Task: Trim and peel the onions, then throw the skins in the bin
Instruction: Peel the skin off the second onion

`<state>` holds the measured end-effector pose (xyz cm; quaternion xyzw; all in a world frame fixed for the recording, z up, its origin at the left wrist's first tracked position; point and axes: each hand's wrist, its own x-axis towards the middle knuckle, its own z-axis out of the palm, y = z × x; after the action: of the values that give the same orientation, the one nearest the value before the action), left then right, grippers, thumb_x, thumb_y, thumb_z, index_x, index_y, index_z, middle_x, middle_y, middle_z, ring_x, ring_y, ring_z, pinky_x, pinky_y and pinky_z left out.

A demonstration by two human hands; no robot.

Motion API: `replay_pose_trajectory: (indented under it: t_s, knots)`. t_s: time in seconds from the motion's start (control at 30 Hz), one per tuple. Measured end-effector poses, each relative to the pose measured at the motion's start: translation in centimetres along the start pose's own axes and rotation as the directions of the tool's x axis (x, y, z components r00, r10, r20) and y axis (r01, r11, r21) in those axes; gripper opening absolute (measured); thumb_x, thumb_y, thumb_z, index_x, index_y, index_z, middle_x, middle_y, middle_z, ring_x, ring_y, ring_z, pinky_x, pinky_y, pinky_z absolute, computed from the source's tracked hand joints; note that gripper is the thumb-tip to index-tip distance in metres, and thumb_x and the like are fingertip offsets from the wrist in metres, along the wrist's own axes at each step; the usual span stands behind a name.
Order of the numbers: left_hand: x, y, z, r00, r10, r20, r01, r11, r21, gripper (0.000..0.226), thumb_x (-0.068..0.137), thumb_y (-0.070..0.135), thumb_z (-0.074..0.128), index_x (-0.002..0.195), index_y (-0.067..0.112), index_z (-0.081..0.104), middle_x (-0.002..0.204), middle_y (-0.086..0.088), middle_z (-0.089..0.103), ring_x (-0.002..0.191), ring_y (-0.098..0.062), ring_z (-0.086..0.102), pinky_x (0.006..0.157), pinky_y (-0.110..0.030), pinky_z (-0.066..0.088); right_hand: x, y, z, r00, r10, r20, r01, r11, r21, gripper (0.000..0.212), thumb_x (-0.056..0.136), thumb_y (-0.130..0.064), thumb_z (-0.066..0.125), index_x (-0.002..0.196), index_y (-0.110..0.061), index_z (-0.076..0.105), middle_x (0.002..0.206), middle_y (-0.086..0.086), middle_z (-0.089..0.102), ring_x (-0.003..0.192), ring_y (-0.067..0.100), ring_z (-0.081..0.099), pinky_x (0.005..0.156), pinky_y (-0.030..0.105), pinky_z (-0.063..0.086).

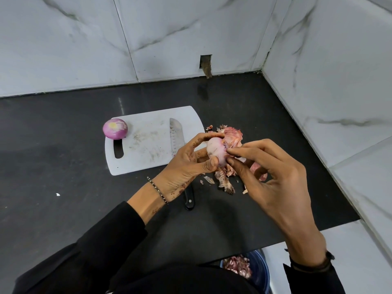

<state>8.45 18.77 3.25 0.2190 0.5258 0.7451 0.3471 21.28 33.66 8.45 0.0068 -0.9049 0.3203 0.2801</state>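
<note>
Onion (216,152) is held tight in your left hand (184,166); your right hand (275,177) pinches its skin (225,145); pull slowly, turning it.

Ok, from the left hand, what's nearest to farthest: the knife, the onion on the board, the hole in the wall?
1. Knife, passing right under the left hand.
2. Peeled onion, off to the left, on the far left corner of the cutting board.
3. Hole in the wall, far behind, at the back.
</note>
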Motion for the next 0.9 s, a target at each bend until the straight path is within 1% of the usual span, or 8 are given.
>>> replay_pose_trajectory:
  t_s: [0.07,0.17,0.33,0.5,0.63,0.73,0.83,0.9]
  knots:
    - [-0.2,0.2,-0.1,1.0,0.01,0.008,-0.01,1.0,-0.002,0.065,0.059,0.042,0.089,0.117,0.026,0.064,0.135,-0.01,0.055,0.121,-0.031,0.059,0.096,-0.053,0.051,0.0,0.2,0.0,1.0,-0.016,0.016,0.016,0.999,-0.034,0.021,0.09,-0.014,0.078,0.11,-0.013,0.078,0.104,-0.004,0.07,0.093,0.008,0.066,0.077,0.017,0.052]
    - [-0.4,0.8,-0.1,0.999,0.035,0.006,-0.035,0.996,0.081,0.062,0.061,0.034,0.088,0.117,0.023,0.064,0.126,-0.006,0.063,0.114,-0.029,0.063,0.093,-0.043,0.054,-0.1,0.4,0.1,0.999,0.003,0.05,0.0,0.998,-0.057,0.015,0.094,-0.019,0.074,0.108,-0.014,0.077,0.102,-0.007,0.068,0.091,0.009,0.065,0.075,0.026,0.056]
    - [-0.5,1.2,0.1,0.998,0.064,-0.007,-0.059,0.962,0.266,0.068,0.065,0.002,0.086,0.126,0.008,0.057,0.117,-0.013,0.068,0.106,-0.028,0.068,0.09,-0.041,0.056,-0.2,-0.3,0.7,0.985,0.154,0.081,-0.143,0.982,-0.121,0.019,0.095,-0.038,0.061,0.102,-0.022,0.069,0.095,-0.013,0.062,0.08,0.009,0.062,0.062,0.034,0.056]
    - [-0.4,1.0,0.4,0.989,0.142,-0.049,-0.108,0.896,0.431,0.064,0.07,0.009,0.087,0.127,0.013,0.06,0.116,-0.005,0.069,0.109,-0.025,0.066,0.091,-0.044,0.057,-0.3,-0.7,1.0,0.929,0.353,0.115,-0.346,0.935,-0.077,0.019,0.091,-0.046,0.055,0.098,-0.03,0.063,0.091,-0.017,0.062,0.082,0.003,0.061,0.065,0.039,0.057]
    - [-0.4,1.3,0.8,0.977,0.209,-0.037,-0.156,0.826,0.542,0.06,0.071,0.01,0.087,0.126,0.016,0.063,0.113,0.001,0.071,0.102,-0.018,0.069,0.09,-0.036,0.057,-0.2,-0.8,1.2,0.869,0.46,0.182,-0.457,0.888,-0.058,0.015,0.09,-0.049,0.049,0.093,-0.037,0.057,0.089,-0.02,0.06,0.088,-0.002,0.058,0.069,0.033,0.056]
    - [-0.3,1.4,1.0,0.967,0.254,-0.028,-0.186,0.775,0.604,0.061,0.07,0.011,0.087,0.126,0.017,0.064,0.114,0.005,0.071,0.101,-0.011,0.069,0.092,-0.032,0.056,0.0,-0.8,1.2,0.81,0.539,0.232,-0.544,0.838,-0.05,0.011,0.089,-0.05,0.047,0.087,-0.04,0.053,0.088,-0.02,0.06,0.089,-0.009,0.057,0.065,0.02,0.05]
    - [0.0,1.4,1.0,0.959,0.282,-0.011,-0.205,0.722,0.661,0.063,0.069,0.013,0.087,0.128,0.017,0.064,0.116,0.004,0.07,0.105,-0.009,0.067,0.095,-0.033,0.055,0.1,-0.7,1.2,0.765,0.584,0.271,-0.604,0.797,-0.016,0.012,0.099,-0.038,0.054,0.087,-0.038,0.054,0.088,-0.014,0.062,0.083,-0.012,0.057,0.059,0.011,0.047]
    - [0.1,1.4,1.0,0.956,0.295,-0.001,-0.213,0.694,0.687,0.062,0.069,0.015,0.086,0.127,0.018,0.064,0.116,0.005,0.07,0.105,-0.008,0.067,0.095,-0.031,0.054,0.3,-0.5,0.9,0.738,0.606,0.297,-0.638,0.77,0.015,0.013,0.101,-0.033,0.056,0.089,-0.035,0.057,0.084,-0.01,0.063,0.071,-0.01,0.058,0.055,0.008,0.044]
